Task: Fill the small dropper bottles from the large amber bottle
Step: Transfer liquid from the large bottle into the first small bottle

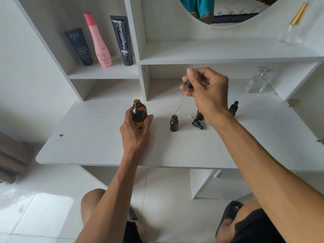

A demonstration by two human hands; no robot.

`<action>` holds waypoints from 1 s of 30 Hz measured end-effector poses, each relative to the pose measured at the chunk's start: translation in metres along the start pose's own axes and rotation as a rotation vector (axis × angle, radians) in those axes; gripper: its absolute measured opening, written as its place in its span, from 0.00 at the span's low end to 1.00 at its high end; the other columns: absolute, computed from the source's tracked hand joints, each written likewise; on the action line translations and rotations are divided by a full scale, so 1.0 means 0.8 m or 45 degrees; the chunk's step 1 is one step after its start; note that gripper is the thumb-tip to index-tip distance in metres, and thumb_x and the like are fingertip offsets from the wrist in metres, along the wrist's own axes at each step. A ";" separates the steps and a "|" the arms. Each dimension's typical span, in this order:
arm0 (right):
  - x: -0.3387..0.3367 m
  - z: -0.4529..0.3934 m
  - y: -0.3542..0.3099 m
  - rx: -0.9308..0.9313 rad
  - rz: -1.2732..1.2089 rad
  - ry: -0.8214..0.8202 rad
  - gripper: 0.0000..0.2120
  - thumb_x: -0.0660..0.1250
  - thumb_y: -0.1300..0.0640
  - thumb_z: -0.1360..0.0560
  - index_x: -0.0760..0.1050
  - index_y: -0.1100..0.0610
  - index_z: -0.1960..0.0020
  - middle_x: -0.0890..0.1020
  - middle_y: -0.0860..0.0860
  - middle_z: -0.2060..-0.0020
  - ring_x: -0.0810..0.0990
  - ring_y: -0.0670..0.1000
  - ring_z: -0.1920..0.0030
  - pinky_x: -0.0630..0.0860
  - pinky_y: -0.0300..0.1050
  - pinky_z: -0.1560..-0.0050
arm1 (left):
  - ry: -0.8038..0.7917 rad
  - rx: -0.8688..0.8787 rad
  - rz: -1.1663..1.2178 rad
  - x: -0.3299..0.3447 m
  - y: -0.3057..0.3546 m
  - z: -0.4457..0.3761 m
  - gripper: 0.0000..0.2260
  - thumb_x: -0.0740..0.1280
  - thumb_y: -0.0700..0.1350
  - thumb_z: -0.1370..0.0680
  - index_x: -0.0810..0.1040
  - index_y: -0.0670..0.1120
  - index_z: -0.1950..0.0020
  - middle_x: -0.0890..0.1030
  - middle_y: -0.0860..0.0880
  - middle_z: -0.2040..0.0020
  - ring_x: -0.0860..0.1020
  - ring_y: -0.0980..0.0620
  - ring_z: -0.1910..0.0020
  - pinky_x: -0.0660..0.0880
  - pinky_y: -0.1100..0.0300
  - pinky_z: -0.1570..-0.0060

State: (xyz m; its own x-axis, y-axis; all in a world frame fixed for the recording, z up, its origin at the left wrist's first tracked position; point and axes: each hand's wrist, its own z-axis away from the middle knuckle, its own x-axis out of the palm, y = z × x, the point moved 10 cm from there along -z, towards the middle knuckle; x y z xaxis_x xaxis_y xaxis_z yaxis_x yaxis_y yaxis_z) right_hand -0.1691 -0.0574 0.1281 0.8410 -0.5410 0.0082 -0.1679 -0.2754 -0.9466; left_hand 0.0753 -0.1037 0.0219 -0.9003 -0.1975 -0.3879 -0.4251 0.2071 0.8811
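Observation:
The large amber bottle [139,113] stands uncapped on the white desk [98,137], and my left hand [135,132] grips its lower body. My right hand [206,90] pinches a black-capped glass dropper [182,99], its tip hanging just above and right of an open small amber bottle [174,123]. A loose dropper cap [196,123] lies on its side beside that bottle. Another small bottle [199,115] is partly hidden behind my right wrist. A capped small dropper bottle [233,108] stands further right.
On the left shelf stand a black tube [78,47], a pink bottle [99,41] and a second black tube [122,40]. Clear glass perfume bottles sit at the right [257,83] and on the upper shelf [289,34]. A round mirror [222,11] hangs above.

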 end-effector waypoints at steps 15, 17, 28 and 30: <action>0.020 0.002 0.005 -0.060 0.119 -0.086 0.08 0.69 0.54 0.21 0.81 0.58 0.54 0.85 0.53 0.60 0.87 0.49 0.62 0.85 0.50 0.58 | -0.005 -0.001 0.019 0.003 -0.005 -0.001 0.18 0.73 0.49 0.23 0.75 0.47 0.35 0.78 0.57 0.54 0.73 0.78 0.57 0.64 0.82 0.59; 0.022 0.003 0.006 -0.064 0.135 -0.091 0.08 0.69 0.54 0.21 0.81 0.58 0.54 0.86 0.53 0.60 0.87 0.49 0.62 0.85 0.51 0.57 | -0.003 -0.008 0.024 0.002 -0.006 -0.001 0.18 0.73 0.49 0.22 0.75 0.47 0.35 0.77 0.59 0.55 0.73 0.78 0.57 0.64 0.82 0.59; 0.029 0.004 0.003 -0.072 0.144 -0.118 0.10 0.70 0.54 0.22 0.81 0.61 0.54 0.86 0.53 0.60 0.87 0.48 0.62 0.80 0.36 0.62 | -0.007 0.005 0.046 0.004 -0.006 -0.002 0.18 0.73 0.48 0.22 0.75 0.46 0.35 0.74 0.65 0.56 0.72 0.79 0.58 0.64 0.82 0.60; 0.031 0.004 0.002 -0.080 0.143 -0.122 0.11 0.70 0.55 0.22 0.80 0.64 0.54 0.86 0.54 0.60 0.87 0.49 0.62 0.80 0.35 0.62 | -0.008 0.004 0.048 0.004 -0.007 -0.002 0.18 0.73 0.48 0.22 0.75 0.46 0.35 0.74 0.65 0.56 0.72 0.79 0.57 0.64 0.82 0.60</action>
State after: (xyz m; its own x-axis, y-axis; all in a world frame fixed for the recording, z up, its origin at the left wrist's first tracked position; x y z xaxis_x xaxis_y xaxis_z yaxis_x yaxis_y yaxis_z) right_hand -0.1469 -0.0682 0.1260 0.8597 -0.4940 -0.1302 -0.2931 -0.2683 -0.9177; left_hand 0.0749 -0.1070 0.0161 -0.9162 -0.1835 -0.3563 -0.3913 0.2172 0.8943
